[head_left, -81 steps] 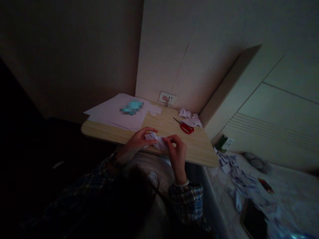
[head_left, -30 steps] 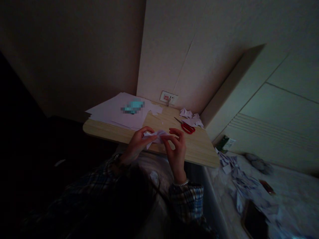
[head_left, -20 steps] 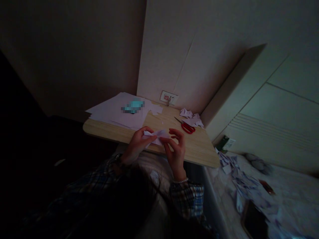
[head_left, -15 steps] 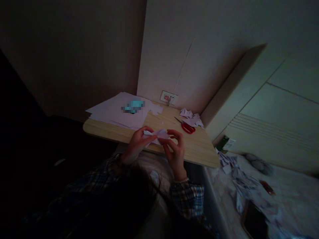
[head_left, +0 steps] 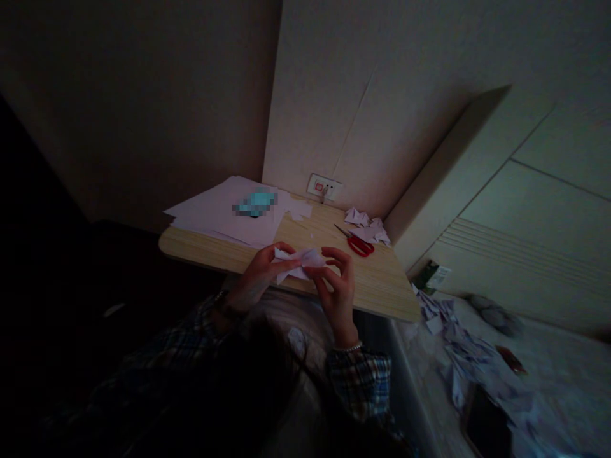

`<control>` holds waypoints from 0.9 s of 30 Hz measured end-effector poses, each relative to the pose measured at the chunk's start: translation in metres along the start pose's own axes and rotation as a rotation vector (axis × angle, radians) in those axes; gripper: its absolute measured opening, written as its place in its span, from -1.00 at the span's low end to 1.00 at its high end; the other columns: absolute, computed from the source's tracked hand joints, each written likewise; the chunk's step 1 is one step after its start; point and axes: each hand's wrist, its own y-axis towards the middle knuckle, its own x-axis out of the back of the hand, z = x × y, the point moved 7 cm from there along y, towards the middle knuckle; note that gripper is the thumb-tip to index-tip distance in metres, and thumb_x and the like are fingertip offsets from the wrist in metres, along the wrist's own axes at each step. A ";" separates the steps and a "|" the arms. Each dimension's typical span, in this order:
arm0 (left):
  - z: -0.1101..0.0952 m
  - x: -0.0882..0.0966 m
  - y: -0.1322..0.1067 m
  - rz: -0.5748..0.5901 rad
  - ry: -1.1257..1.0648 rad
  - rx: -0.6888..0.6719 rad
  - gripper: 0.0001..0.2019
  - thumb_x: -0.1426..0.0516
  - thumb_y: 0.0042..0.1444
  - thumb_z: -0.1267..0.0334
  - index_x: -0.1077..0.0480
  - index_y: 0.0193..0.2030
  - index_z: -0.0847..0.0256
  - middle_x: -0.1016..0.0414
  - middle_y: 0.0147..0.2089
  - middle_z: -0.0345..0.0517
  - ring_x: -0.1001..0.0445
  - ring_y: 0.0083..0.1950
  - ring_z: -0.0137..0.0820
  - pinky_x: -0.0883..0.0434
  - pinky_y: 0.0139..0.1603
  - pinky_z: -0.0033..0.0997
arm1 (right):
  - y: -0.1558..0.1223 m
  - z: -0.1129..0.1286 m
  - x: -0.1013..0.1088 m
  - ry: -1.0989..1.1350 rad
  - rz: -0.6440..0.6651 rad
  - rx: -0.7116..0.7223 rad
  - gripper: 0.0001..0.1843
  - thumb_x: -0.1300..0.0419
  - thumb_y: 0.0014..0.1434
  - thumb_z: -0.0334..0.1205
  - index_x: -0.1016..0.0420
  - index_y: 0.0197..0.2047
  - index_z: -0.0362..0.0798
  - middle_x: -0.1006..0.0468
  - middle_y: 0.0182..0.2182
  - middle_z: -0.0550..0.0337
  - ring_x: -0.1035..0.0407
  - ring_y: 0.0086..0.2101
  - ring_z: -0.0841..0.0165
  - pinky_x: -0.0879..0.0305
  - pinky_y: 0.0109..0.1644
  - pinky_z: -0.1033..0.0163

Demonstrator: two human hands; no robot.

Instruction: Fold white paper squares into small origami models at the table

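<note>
A small folded piece of white paper (head_left: 300,262) is held between both hands just above the near edge of a light wooden table (head_left: 382,280). My left hand (head_left: 261,273) pinches its left end with thumb and fingers closed. My right hand (head_left: 337,286) grips the right end, fingertips pressed on a fold. Both wrists come out of plaid sleeves. The room is dim.
A stack of white sheets (head_left: 224,213) lies on the table's far left. Red-handled scissors (head_left: 356,242) and several folded paper pieces (head_left: 365,226) sit at the far right, below a wall socket (head_left: 323,187). More paper pieces (head_left: 458,343) and a dark phone (head_left: 487,426) lie on the bed at right.
Both hands have lifted the paper slightly and turned it; the fingers have shifted along the fold. The paper looks flatter and wider than 2.7 s ago.
</note>
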 end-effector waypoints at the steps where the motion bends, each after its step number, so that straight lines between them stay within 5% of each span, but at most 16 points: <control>1: 0.000 0.000 0.000 -0.001 0.012 0.002 -0.67 -0.35 -0.30 0.20 -0.37 -0.40 0.26 -0.47 -0.51 -0.29 -0.36 -0.51 -0.51 -0.22 -0.48 -0.56 | 0.000 0.000 0.000 0.000 0.004 0.002 -0.83 -0.17 0.16 -0.39 -0.56 -0.30 0.04 -0.34 -0.06 0.11 -0.27 -0.02 0.27 -0.30 -0.03 0.12; 11: 0.000 0.001 0.000 0.002 0.054 0.006 -0.69 -0.33 -0.31 0.23 -0.36 -0.41 0.25 -0.38 -0.59 -0.36 -0.24 -0.60 -0.58 -0.08 -0.58 -0.57 | -0.001 -0.003 -0.001 0.021 0.000 -0.007 -0.85 -0.18 0.16 -0.36 -0.55 -0.30 0.05 -0.33 -0.04 0.11 -0.27 0.00 0.28 -0.30 -0.02 0.13; 19: 0.000 -0.001 0.000 0.022 -0.059 0.020 -0.65 -0.35 -0.32 0.24 -0.36 -0.36 0.24 -0.50 -0.49 -0.28 -0.42 -0.48 -0.48 -0.27 -0.45 -0.54 | -0.001 -0.003 0.000 0.020 0.031 -0.004 -0.82 -0.17 0.17 -0.33 -0.57 -0.23 0.09 -0.33 -0.04 0.11 -0.26 0.02 0.24 -0.29 0.00 0.08; 27: 0.002 0.001 0.001 -0.004 -0.030 0.039 -0.62 -0.37 -0.34 0.26 -0.37 -0.34 0.26 -0.47 -0.51 -0.30 -0.37 -0.53 -0.54 -0.20 -0.52 -0.58 | 0.000 -0.001 0.000 0.029 0.028 0.033 -0.82 -0.16 0.18 -0.31 -0.59 -0.25 0.09 -0.34 -0.03 0.11 -0.27 0.01 0.25 -0.31 -0.03 0.11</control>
